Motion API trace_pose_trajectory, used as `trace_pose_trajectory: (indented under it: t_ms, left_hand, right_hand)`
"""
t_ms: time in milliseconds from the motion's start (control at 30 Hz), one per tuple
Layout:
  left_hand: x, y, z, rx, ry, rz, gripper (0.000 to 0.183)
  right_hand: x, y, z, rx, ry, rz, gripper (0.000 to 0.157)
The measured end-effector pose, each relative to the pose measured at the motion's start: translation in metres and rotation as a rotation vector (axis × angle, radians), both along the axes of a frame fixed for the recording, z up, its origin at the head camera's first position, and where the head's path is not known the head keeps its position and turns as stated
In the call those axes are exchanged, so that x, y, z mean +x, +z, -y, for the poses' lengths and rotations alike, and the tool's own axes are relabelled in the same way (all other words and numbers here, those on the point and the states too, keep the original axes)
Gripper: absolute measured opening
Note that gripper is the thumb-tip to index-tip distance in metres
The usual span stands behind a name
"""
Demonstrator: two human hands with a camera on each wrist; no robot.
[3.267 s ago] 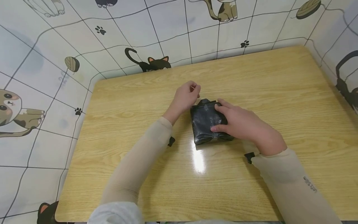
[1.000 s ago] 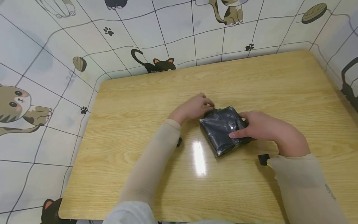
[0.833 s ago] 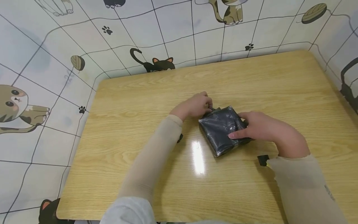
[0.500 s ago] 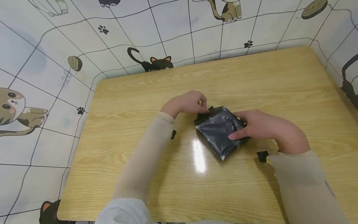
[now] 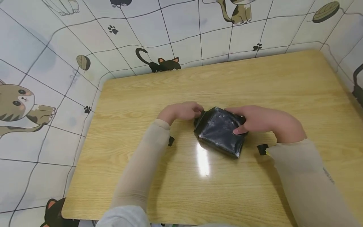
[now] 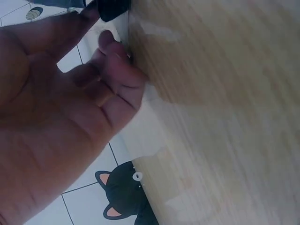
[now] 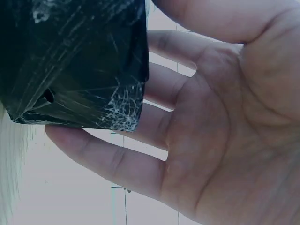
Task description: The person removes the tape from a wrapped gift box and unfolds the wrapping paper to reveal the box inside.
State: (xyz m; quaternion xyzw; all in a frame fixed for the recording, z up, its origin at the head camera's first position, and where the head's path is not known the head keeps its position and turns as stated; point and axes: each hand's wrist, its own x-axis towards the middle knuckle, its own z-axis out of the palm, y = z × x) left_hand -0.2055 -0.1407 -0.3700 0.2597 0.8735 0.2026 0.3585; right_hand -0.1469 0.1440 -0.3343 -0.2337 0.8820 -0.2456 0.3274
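A black plastic-wrapped parcel (image 5: 219,129), its film creased and shiny, sits at an angle on the wooden table in the head view. My left hand (image 5: 185,111) pinches the plastic at its left upper corner. In the left wrist view, thumb and forefinger of the left hand (image 6: 70,93) meet a bit of black plastic (image 6: 112,9), while the other fingers curl loosely. My right hand (image 5: 258,119) grips the parcel's right side, thumb on top. The right wrist view has several fingers of the right hand (image 7: 201,122) behind the parcel (image 7: 79,65), whose corner is scuffed and has a small hole.
The wooden table (image 5: 136,151) reaches to tiled walls (image 5: 187,31) printed with cats at the back and sides. Small black tabs (image 5: 262,149) stick out near the sleeve cuffs. A light reflection shines in front of the parcel.
The parcel has turned counterclockwise from lying nearly square to the person. My left hand moved from beyond its top edge to its left corner; my right hand stayed on the right side.
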Motion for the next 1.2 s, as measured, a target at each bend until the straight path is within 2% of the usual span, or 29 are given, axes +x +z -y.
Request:
trace_pose_trajectory:
  t_ms: [67, 200, 267, 433, 533, 767, 900, 1000, 1100, 1200]
  left_hand:
    - [0.003, 0.001, 0.001, -0.013, -0.010, 0.033, 0.038]
    - [0.009, 0.003, 0.009, -0.029, 0.037, 0.075, 0.046]
    - [0.011, 0.004, 0.014, -0.036, 0.045, 0.073, 0.047]
    - [0.015, 0.004, 0.029, -0.006, 0.070, 0.075, 0.037]
    - [0.017, 0.003, 0.036, 0.013, 0.115, 0.090, 0.031]
    - [0.024, 0.001, 0.049, 0.051, 0.307, 0.147, 0.023]
    - [0.029, -0.001, 0.057, 0.058, 0.403, 0.149, 0.036]
    - [0.032, -0.003, 0.060, 0.083, 0.443, 0.149, 0.046]
    - [0.034, -0.004, 0.062, 0.161, 0.514, 0.170, 0.047]
    - [0.035, -0.007, 0.062, 0.272, 0.637, 0.191, 0.050]
  right_hand:
    - [-0.001, 0.000, 0.000, -0.003, -0.002, 0.011, 0.086]
    - [-0.002, 0.000, 0.002, -0.004, -0.005, 0.030, 0.085]
    - [-0.002, 0.000, 0.002, -0.008, -0.001, 0.022, 0.085]
    - [-0.008, 0.000, 0.009, -0.003, 0.008, -0.015, 0.080]
    - [-0.012, 0.000, 0.014, -0.004, 0.000, -0.031, 0.078]
    - [-0.017, 0.002, 0.019, -0.003, 0.004, -0.039, 0.076]
    - [-0.019, 0.003, 0.021, -0.003, 0.005, -0.032, 0.076]
    - [-0.021, 0.004, 0.023, 0.010, 0.002, -0.028, 0.077]
    - [-0.024, 0.004, 0.026, 0.018, 0.011, -0.037, 0.077]
    - [-0.028, 0.005, 0.030, 0.026, 0.024, -0.056, 0.077]
